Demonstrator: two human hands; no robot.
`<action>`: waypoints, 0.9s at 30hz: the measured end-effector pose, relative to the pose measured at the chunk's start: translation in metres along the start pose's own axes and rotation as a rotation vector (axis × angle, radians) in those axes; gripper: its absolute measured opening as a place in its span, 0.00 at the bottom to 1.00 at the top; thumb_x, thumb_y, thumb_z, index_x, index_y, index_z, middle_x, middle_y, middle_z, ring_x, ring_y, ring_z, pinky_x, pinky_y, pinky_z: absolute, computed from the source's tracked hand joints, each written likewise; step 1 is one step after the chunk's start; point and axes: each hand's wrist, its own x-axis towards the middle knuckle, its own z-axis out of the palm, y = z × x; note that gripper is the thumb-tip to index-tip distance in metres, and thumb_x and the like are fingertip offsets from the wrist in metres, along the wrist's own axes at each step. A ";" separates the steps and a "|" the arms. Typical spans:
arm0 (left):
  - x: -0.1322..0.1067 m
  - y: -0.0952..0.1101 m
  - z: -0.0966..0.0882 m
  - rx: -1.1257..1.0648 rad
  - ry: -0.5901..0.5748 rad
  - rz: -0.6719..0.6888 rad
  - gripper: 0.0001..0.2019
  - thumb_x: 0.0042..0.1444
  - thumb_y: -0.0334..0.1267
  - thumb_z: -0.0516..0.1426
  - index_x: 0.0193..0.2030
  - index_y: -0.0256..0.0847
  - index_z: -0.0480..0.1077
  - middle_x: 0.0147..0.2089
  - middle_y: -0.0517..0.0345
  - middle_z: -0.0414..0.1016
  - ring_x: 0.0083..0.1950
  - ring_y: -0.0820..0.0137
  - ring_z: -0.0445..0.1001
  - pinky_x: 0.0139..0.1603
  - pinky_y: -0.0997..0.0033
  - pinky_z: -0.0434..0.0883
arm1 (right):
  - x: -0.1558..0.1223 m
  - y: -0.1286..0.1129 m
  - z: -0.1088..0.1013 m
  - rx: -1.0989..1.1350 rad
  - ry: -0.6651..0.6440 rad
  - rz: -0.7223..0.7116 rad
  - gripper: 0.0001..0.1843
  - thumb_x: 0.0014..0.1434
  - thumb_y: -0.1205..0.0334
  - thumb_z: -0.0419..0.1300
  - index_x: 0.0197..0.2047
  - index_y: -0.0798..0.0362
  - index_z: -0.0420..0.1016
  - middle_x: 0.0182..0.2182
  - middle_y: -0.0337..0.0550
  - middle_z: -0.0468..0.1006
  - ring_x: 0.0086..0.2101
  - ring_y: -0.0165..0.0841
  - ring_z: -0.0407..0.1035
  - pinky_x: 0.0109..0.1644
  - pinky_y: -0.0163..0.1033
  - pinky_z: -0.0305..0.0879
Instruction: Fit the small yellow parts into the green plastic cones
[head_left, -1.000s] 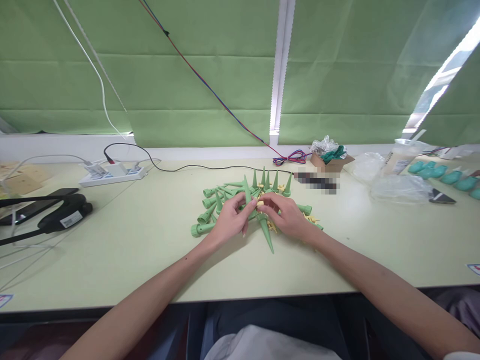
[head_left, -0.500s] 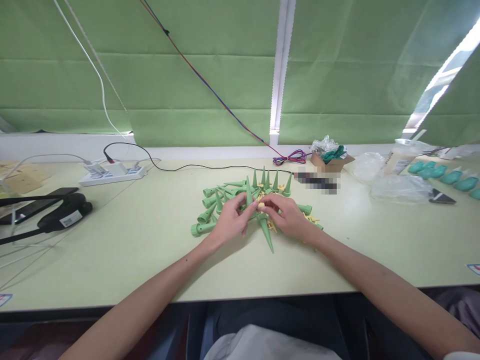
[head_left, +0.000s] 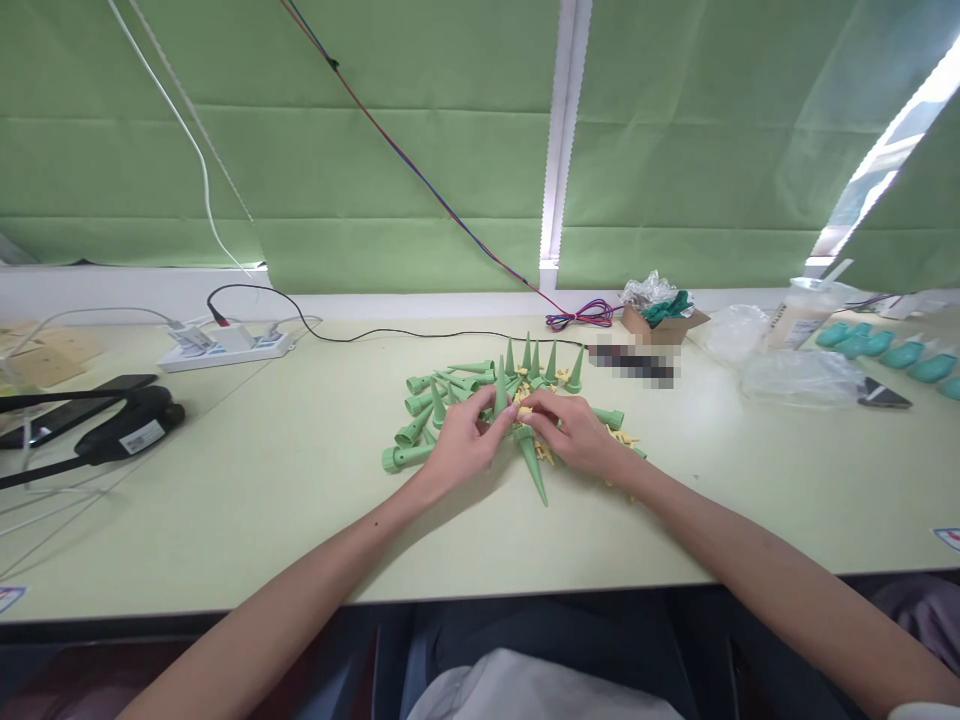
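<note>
My left hand is closed around a green plastic spike, which it holds with the point up. Thumb and fingers of my right hand pinch a small yellow plastic piece right beside that spike. Whether the two parts touch is hidden by my fingertips. Below my hands another green spike lies with its tip towards me. More green spikes lie to the left, and several stand upright behind my hands. Loose yellow pieces are partly covered by my right hand and forearm.
A power strip and a black strap-like device are on the left of the table. At the back right stand a small cardboard box, plastic bags, a drink cup and teal rounded objects.
The spike in my left hand has shifted slightly right and down. My right hand stays almost in place, still pinching the yellow piece.
</note>
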 end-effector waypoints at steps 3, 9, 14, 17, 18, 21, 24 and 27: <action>0.000 -0.001 0.001 0.009 0.000 -0.006 0.15 0.65 0.51 0.54 0.38 0.40 0.68 0.26 0.63 0.67 0.15 0.77 0.62 0.17 0.73 0.55 | 0.000 0.000 -0.001 -0.007 -0.021 0.007 0.12 0.72 0.56 0.51 0.40 0.49 0.71 0.22 0.34 0.66 0.23 0.30 0.59 0.30 0.36 0.56; -0.001 -0.002 0.001 -0.020 -0.019 -0.011 0.16 0.65 0.52 0.54 0.40 0.40 0.68 0.27 0.64 0.68 0.14 0.77 0.64 0.16 0.73 0.56 | 0.001 0.000 -0.001 -0.016 -0.022 -0.016 0.13 0.72 0.57 0.51 0.36 0.50 0.70 0.22 0.33 0.65 0.23 0.29 0.58 0.30 0.36 0.55; 0.001 -0.003 -0.002 -0.075 -0.035 -0.018 0.17 0.65 0.54 0.54 0.38 0.40 0.67 0.29 0.63 0.68 0.14 0.76 0.67 0.15 0.72 0.57 | 0.002 0.001 0.001 -0.047 0.022 -0.031 0.12 0.72 0.57 0.52 0.38 0.51 0.71 0.24 0.35 0.69 0.24 0.29 0.59 0.31 0.36 0.56; 0.002 -0.005 -0.002 -0.116 -0.045 -0.028 0.17 0.65 0.55 0.54 0.39 0.41 0.67 0.27 0.65 0.67 0.14 0.75 0.67 0.15 0.72 0.58 | 0.002 0.000 0.002 -0.064 0.052 -0.046 0.12 0.72 0.56 0.53 0.38 0.51 0.72 0.26 0.37 0.72 0.25 0.30 0.61 0.31 0.36 0.57; 0.003 -0.006 -0.002 -0.128 -0.047 -0.029 0.17 0.65 0.55 0.54 0.39 0.41 0.67 0.27 0.65 0.67 0.13 0.75 0.67 0.15 0.72 0.58 | 0.002 -0.001 0.002 -0.067 0.060 -0.055 0.12 0.72 0.57 0.53 0.39 0.51 0.72 0.27 0.37 0.72 0.26 0.30 0.62 0.32 0.36 0.58; 0.004 -0.008 -0.002 -0.160 -0.052 -0.010 0.17 0.65 0.56 0.54 0.40 0.42 0.68 0.26 0.64 0.67 0.14 0.75 0.66 0.14 0.72 0.57 | 0.003 -0.002 0.002 -0.056 0.070 -0.078 0.09 0.71 0.57 0.54 0.41 0.51 0.72 0.29 0.39 0.74 0.27 0.31 0.65 0.32 0.37 0.60; 0.004 -0.009 -0.002 -0.176 -0.056 0.008 0.17 0.64 0.56 0.54 0.41 0.42 0.69 0.27 0.63 0.69 0.14 0.75 0.66 0.14 0.73 0.58 | 0.003 -0.002 0.003 -0.034 0.081 -0.076 0.08 0.70 0.57 0.56 0.43 0.51 0.72 0.30 0.40 0.76 0.27 0.31 0.66 0.32 0.37 0.61; 0.004 -0.009 -0.002 -0.169 -0.075 0.000 0.18 0.64 0.56 0.54 0.41 0.42 0.69 0.30 0.60 0.72 0.14 0.75 0.66 0.14 0.72 0.58 | 0.001 0.000 0.003 -0.041 0.079 -0.084 0.07 0.70 0.59 0.55 0.41 0.51 0.72 0.31 0.40 0.76 0.27 0.30 0.65 0.32 0.36 0.61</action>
